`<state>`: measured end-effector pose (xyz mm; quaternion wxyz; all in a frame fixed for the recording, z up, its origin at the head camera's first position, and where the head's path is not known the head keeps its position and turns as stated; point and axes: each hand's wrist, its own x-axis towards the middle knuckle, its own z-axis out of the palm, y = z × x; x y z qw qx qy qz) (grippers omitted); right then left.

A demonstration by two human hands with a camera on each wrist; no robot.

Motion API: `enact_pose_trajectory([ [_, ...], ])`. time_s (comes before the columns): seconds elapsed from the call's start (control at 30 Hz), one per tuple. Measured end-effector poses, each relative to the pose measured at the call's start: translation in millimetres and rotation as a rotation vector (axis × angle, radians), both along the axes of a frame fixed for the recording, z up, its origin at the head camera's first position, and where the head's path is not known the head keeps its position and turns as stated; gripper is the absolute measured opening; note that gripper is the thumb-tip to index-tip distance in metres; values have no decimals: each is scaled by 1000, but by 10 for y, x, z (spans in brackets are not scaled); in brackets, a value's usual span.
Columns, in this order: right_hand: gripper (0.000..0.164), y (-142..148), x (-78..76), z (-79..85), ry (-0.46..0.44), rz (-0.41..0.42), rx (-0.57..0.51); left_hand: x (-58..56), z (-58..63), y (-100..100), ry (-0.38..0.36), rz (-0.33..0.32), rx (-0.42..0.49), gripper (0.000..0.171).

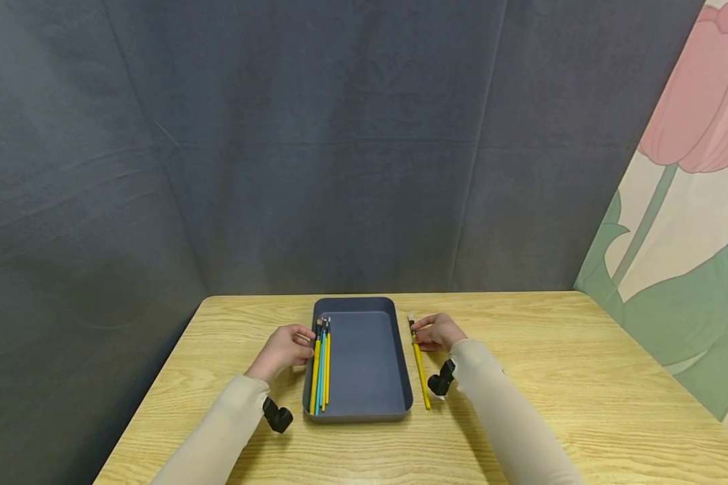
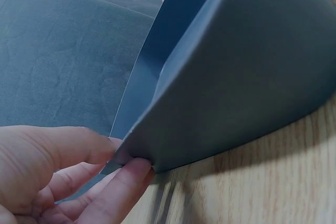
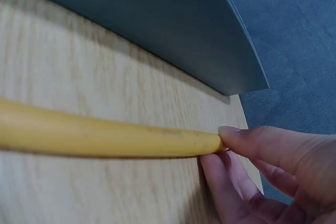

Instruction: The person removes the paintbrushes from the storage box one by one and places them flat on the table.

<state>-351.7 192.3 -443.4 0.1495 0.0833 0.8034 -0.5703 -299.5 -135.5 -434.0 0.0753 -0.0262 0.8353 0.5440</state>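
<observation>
A shallow dark grey tray [image 1: 367,367] lies on the table, with several yellow and teal paintbrushes [image 1: 315,370] side by side along its left wall, bristles pointing away from me. My left hand [image 1: 288,349] pinches the tray's left wall; in the left wrist view the thumb is at the rim and a finger presses the outer side of the tray [image 2: 236,72]. To the right of the tray is a yellow paintbrush [image 1: 421,374] with pale bristles. My right hand [image 1: 438,332] pinches it near its dark ferrule, and its yellow handle [image 3: 115,135] stretches along the wooden surface.
The light wooden table [image 1: 582,404] extends to both sides of the tray. A dark grey cloth [image 1: 352,148] hangs behind the table and down the left side. On the right is a wall panel with a painted pink tulip [image 1: 691,94].
</observation>
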Motion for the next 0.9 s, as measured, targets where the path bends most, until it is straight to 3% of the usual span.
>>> enact_pose_trajectory([
  [0.2, 19, 12, -23, -30, 26, 25, 12, 6, 2, 1, 6, 1, 1, 32],
  [0.47, 29, -51, 3, -5, 14, -39, 72, 8, 0, 5, 10, 4, -2, 33],
  [0.6, 31, -50, 13, 6, 11, -32, 79, 11, 5, 4, 12, 2, 2, 33],
  [0.9, 19, -10, 20, 24, 20, 20, 41, 25, 11, 4, 3, -2, 4, 34],
])
